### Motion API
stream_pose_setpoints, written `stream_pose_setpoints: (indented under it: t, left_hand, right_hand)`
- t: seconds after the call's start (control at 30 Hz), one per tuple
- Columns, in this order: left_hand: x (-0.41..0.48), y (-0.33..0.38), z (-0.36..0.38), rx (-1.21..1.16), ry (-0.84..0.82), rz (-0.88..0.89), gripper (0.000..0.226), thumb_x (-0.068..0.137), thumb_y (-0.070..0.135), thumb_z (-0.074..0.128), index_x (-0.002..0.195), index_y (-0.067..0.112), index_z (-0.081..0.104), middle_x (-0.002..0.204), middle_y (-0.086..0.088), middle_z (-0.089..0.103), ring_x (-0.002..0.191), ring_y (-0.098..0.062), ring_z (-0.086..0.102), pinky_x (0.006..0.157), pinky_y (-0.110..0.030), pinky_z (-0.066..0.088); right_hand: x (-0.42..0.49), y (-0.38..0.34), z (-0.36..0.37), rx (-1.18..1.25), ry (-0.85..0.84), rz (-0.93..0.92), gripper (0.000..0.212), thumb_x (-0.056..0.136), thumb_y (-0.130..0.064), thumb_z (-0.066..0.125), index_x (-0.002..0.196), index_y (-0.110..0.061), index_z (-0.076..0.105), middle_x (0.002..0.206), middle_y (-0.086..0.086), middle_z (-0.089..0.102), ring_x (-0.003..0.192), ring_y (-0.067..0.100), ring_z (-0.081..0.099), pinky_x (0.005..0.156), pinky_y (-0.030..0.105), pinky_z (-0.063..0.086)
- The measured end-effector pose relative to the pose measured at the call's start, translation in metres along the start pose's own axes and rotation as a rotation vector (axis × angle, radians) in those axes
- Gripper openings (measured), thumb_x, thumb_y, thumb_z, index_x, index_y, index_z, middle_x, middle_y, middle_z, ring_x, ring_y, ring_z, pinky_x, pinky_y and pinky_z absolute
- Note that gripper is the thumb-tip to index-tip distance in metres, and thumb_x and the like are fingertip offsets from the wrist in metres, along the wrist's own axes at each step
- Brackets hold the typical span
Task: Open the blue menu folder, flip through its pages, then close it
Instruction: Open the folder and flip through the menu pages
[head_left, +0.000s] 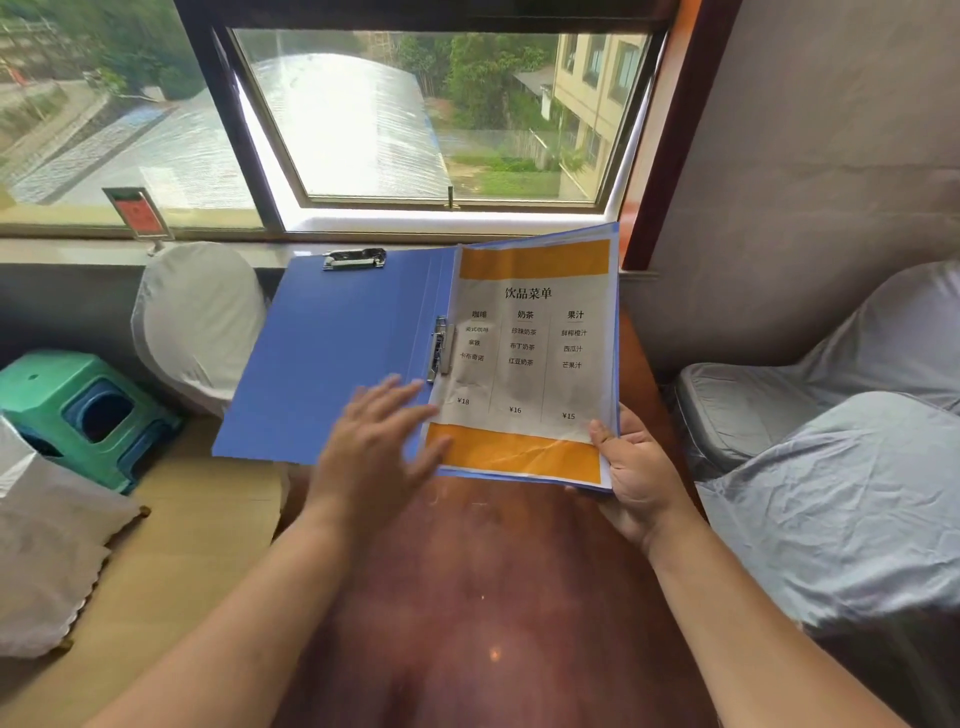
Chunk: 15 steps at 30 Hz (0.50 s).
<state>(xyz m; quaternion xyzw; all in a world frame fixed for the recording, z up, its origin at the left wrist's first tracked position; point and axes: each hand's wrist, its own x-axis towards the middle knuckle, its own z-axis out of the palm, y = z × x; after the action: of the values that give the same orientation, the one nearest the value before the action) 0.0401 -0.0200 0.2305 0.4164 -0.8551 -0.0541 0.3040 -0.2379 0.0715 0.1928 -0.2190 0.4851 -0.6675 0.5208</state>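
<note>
The blue menu folder (332, 353) is held open above the brown wooden table (483, 597). Its left cover lies flat and bare, with a metal clip at the top edge. On the right side sits a menu page (530, 358) with orange bands and printed columns of drinks and prices, held by a metal spine clamp (440, 348). My left hand (376, 447) is spread flat over the folder near the spine, fingertips at the page's lower left corner. My right hand (636, 478) grips the folder's lower right corner, thumb on the page.
A green plastic stool (88, 410) stands at the left, with a white-covered chair (197, 322) behind it. Grey covered seats (831, 467) fill the right. A window and sill with a small red sign stand (137, 213) lie beyond the folder.
</note>
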Motion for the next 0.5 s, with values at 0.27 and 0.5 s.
stream_pose_setpoints:
  t: [0.27, 0.5]
  left_hand:
    - [0.022, 0.06, 0.009, 0.045, -0.198, 0.297, 0.052, 0.087, 0.063, 0.064, 0.11, 0.02, 0.08, 0.121, 0.005, 0.076, 0.115, -0.02, 0.068, 0.096, -0.029, 0.051]
    - [0.023, 0.062, 0.004, 0.044, -0.259, 0.315, 0.042, 0.09, 0.058, 0.07, 0.111, 0.023, 0.081, 0.121, 0.009, 0.076, 0.106, -0.022, 0.071, 0.08, -0.037, 0.061]
  right_hand:
    - [-0.009, -0.011, 0.016, -0.004, -0.045, -0.006, 0.023, 0.112, -0.017, 0.053, 0.123, -0.024, 0.071, 0.102, 0.006, 0.084, 0.072, 0.025, 0.08, 0.041, 0.037, 0.062]
    - [-0.01, -0.012, 0.014, 0.0, -0.046, 0.006, 0.023, 0.113, -0.023, 0.05, 0.117, -0.024, 0.073, 0.101, 0.007, 0.085, 0.072, 0.025, 0.08, 0.041, 0.038, 0.062]
